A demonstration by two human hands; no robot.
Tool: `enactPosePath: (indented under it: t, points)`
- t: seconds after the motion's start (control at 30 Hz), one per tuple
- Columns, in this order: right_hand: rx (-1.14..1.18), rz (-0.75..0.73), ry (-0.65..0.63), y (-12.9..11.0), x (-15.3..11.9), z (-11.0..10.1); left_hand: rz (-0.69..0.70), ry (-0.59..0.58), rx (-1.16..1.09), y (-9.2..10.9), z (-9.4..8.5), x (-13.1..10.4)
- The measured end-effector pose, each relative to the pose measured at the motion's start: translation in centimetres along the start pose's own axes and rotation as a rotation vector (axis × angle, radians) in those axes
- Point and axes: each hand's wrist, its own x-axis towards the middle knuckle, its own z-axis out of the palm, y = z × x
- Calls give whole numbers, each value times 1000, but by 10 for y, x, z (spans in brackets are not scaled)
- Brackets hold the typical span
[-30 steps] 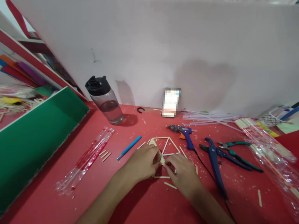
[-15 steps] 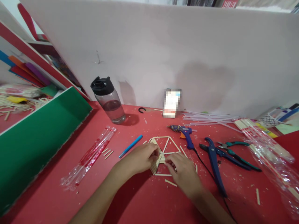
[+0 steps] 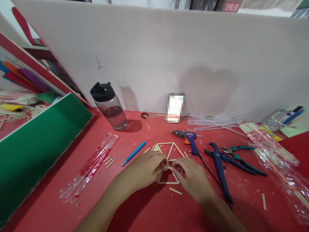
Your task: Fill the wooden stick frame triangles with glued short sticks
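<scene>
Left hand (image 3: 148,166): palm down, fingers bent over the slatted part (image 3: 156,148) of a pale stick frame, covering much of it. Right hand (image 3: 191,172): thumb and fingers drawn together at the frame's other side. Fingertips of the two nearly meet at a short pale stick (image 3: 170,168); cannot tell which hand has the grip, or whether both do.

Stick frame (image 3: 170,151) lies on the red surface (image 3: 140,212), below and between the hands. Far edge, a diagonal and the near edge show clear; middle hidden by fingers.

Left of the frame: blue pen (image 3: 133,154), tip angled toward the person; beyond it, a few short sticks (image 3: 109,162), then crumpled clear wrappers (image 3: 93,167). One loose stick (image 3: 175,191) just short of the frame's near edge.

Right: blue glue gun (image 3: 192,143) on its side, orange trigger, black cord running toward the person. Next, blue cutters (image 3: 219,169) and green-handled pliers (image 3: 241,149), then wrapped stick bundles (image 3: 271,146).

Back: drinking bottle (image 3: 109,108), dark lid, part filled; bright blurred screen (image 3: 175,108) upright by the white panel (image 3: 149,58); translucent rods (image 3: 212,122) in a loose heap.
</scene>
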Motion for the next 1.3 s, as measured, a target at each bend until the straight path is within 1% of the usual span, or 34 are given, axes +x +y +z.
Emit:
enactPosePath:
  t: [0.1,0.2,0.3,0.43,0.53,0.63,0.7,0.77,0.8,0.9,1.0,1.1,1.17,1.3]
  points:
    - [16,-15,29,-5,0,-4,11,-5,46,12,-4,0]
    - [44,-56,73,-7,0,-7,36,43,148,19,-6,0]
    - [61,-76,86,-8,0,-10,84,83,242,24,-7,0]
    - [63,-66,86,-11,-1,-12,112,98,362,29,-5,-2]
    - [61,-66,100,-14,-2,-15,131,105,394,29,-5,-3]
    - [30,-15,94,-8,5,-27,101,99,374,25,-7,-2]
    - [-61,101,85,4,14,-39,49,86,340,19,-10,0]
    - [-282,270,77,18,26,-51,-12,80,311,13,-13,1]
    - [-393,351,45,25,32,-55,-38,80,300,9,-14,1]
    - [-457,420,2,41,48,-58,-55,61,256,-3,-13,1]
    - [-440,433,-36,46,57,-53,-6,12,180,-13,-7,3]
    - [-375,435,-50,48,57,-51,35,-50,85,-21,-1,6]
    - [-307,427,-43,50,52,-54,47,-79,38,-25,1,7]
    - [-113,406,-20,52,32,-67,45,-81,-14,-30,2,9]
